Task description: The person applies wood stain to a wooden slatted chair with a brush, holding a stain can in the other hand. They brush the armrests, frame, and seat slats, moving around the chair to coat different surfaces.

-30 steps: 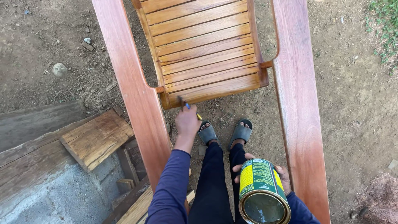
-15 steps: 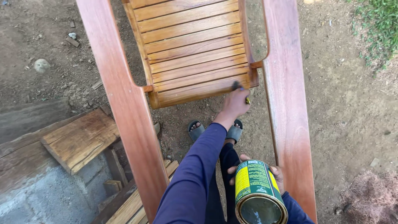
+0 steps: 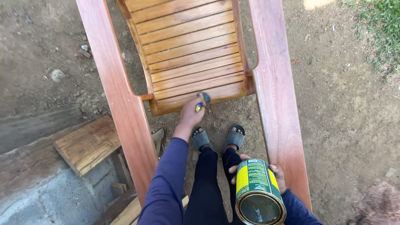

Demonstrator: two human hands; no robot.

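Left hand (image 3: 191, 114) clenched on small yellow-handled paintbrush (image 3: 203, 100) — light, stiff, bristles at front slat of reddish wooden slatted chair (image 3: 189, 54). Right hand (image 3: 276, 175) grasping open green-and-yellow metal tin (image 3: 257, 193) — probably heavy, sloshy, best gripped round the wall.

In the middle of the frame, the left hand (image 3: 191, 114) holds a small brush (image 3: 203, 100) against the front edge of a wooden slat chair (image 3: 187, 54). At the bottom right, the right hand (image 3: 275, 175) holds an open can (image 3: 258, 193) (green and yellow, with dark liquid inside). Two feet in grey sandals (image 3: 218, 138) stand on the dirt ground (image 3: 346, 112). A thick wood plank (image 3: 85, 143) lies at the lower left. Some grass (image 3: 381, 25) shows at the upper right.
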